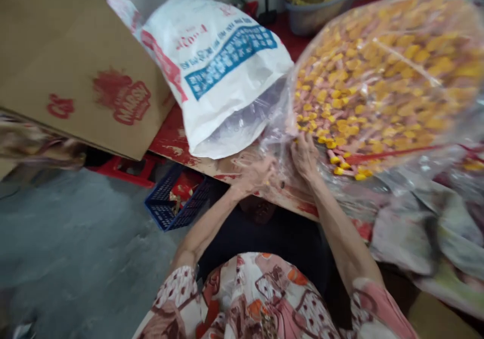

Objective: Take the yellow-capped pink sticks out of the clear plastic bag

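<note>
A large clear plastic bag (pixel 378 87) full of small pink pieces with yellow tops lies at the right of the red worn table (pixel 223 167). My right hand (pixel 304 155) is at the bag's left edge, its fingers bent against the plastic. Just left of it, my left hand (pixel 259 174) is over the table's front edge, smeared by motion; what its fingers hold, if anything, I cannot make out. Beyond my left hand lies a white sack (pixel 227 72) with blue and red print, its mouth open towards me and clear plastic inside.
A cardboard box (pixel 75 62) with red print stands at the left. Below the table edge is a blue basket (pixel 161 205) with red packets. A grey tub (pixel 310 16) with yellow lining stands at the back. Crumpled cloths or sacks (pixel 404 233) hang at the right.
</note>
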Motion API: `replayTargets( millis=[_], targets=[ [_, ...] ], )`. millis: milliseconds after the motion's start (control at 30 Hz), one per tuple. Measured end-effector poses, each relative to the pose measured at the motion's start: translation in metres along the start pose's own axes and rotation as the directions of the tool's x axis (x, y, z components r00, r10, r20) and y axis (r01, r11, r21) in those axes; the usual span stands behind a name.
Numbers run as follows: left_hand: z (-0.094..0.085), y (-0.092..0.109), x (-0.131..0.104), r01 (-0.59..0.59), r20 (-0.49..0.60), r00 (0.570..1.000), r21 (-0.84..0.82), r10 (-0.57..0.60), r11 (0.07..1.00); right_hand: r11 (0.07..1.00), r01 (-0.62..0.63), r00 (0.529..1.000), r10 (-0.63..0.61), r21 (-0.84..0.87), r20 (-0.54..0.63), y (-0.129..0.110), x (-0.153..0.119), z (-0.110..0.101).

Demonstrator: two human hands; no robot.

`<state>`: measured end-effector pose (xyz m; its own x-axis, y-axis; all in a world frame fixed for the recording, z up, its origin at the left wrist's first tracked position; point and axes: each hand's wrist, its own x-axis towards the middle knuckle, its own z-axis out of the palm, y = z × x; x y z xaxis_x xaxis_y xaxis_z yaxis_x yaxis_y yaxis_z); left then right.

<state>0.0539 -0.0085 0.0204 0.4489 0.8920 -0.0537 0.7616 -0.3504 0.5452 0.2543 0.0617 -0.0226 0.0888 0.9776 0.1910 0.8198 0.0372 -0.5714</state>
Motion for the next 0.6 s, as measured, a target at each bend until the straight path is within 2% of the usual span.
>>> replayTargets(
  millis=[33,133,167,200,233,300,367,433,533,600],
  targets=[
    [0.004,0.004,-0.001,-0.001,0.021,1.0,0.021,0.001,1.0,0.999,0.012,1.0,-0.012,0.041,-0.017,0.002,-0.005,-0.004],
    [0.014,0.007,0.001,-0.042,0.075,0.996,0.035,0.039,0.999,0.989,-0.081,0.995,0.087,0.122,-0.048,0.01,-0.018,-0.008],
    [0.017,0.004,0.003,-0.055,0.064,0.997,0.034,0.053,0.998,0.991,-0.049,0.997,0.056,0.124,-0.049,0.013,-0.021,-0.005],
    [0.018,0.001,0.004,-0.072,0.048,0.996,0.037,0.07,0.997,0.991,0.037,0.997,-0.027,0.128,-0.074,0.015,-0.026,-0.001],
    [0.019,-0.002,0.004,-0.081,0.005,0.997,0.039,0.081,0.996,0.984,0.112,0.986,-0.094,0.138,-0.135,0.017,-0.031,0.004],
    [0.021,-0.006,0.002,-0.078,-0.103,0.991,0.048,0.082,0.996,0.977,0.178,0.967,-0.15,0.121,-0.206,0.016,-0.044,0.012],
    [0.02,-0.007,-0.002,-0.08,-0.168,0.982,0.068,0.09,0.995,0.971,0.224,0.96,-0.204,0.088,-0.192,0.013,-0.057,0.016],
    [0.015,-0.007,-0.004,-0.115,-0.146,0.981,0.095,0.128,0.989,0.966,0.249,0.955,-0.233,0.064,-0.185,0.009,-0.065,0.017],
    [0.003,-0.007,-0.007,-0.167,-0.082,0.98,0.153,0.181,0.974,0.961,0.26,0.935,-0.227,0.095,-0.272,0.009,-0.066,0.017],
    [0.001,-0.007,-0.009,-0.132,-0.126,0.979,0.19,0.158,0.973,0.962,0.256,0.933,-0.219,0.099,-0.286,0.015,-0.064,0.019]
  ],
)
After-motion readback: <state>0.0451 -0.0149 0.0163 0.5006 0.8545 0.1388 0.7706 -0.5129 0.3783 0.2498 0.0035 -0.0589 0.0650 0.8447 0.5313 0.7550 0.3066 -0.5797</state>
